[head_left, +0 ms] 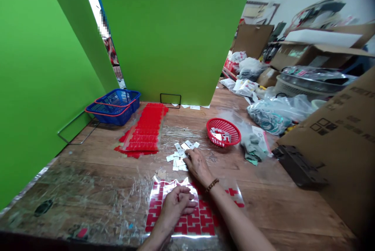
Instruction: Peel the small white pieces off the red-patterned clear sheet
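A sheet of red stickers (pixel 187 214) lies flat on the near part of the wooden desk (pixel 293 204). The left hand (pixel 175 204) rests on it with fingers curled, pressing it down, its grip closed on nothing. Just past the sheet is a little pile of white tags (pixel 180 155). The right hand (pixel 197 165) reaches into the pile, fingertips touching the tags; I cannot tell if it grips one. A red basket (pixel 223 131) sits to the right, a red stack (pixel 145 133) to the left, and blue baskets (pixel 115 106) far left.
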Action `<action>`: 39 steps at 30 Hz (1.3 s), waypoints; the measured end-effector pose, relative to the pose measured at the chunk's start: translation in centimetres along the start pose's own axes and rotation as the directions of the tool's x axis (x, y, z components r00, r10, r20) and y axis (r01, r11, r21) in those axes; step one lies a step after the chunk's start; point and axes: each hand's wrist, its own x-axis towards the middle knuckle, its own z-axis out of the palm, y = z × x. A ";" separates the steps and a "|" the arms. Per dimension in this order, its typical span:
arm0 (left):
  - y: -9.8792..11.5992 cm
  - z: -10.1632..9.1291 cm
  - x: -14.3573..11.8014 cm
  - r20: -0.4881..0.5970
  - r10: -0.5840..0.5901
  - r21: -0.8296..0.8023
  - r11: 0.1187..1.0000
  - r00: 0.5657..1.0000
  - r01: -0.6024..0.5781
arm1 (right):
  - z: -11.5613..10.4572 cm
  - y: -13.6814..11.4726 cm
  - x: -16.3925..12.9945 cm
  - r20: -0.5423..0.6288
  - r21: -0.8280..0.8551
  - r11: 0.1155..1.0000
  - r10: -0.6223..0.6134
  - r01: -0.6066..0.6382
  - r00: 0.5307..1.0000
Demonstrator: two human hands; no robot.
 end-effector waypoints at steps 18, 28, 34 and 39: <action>1.3 1.1 -1.0 -0.029 -0.016 -0.078 0.997 0.999 0.014 | -3.1 -1.8 -5.7 -0.138 0.163 0.986 0.055 -0.032 0.989; 3.6 4.0 -2.8 -0.072 0.128 -0.212 0.967 0.989 -0.141 | -2.5 -6.0 -12.1 -0.146 0.286 0.952 -0.068 0.108 0.987; 3.5 3.3 -3.0 0.030 0.018 -0.026 1.000 0.999 -0.017 | -3.7 -4.1 -12.5 -0.123 0.605 0.775 0.316 -0.181 0.941; 3.1 3.5 -3.3 0.152 -0.007 0.221 0.975 0.988 -0.027 | -4.0 -2.5 -13.5 0.140 0.807 0.487 0.393 -0.335 0.909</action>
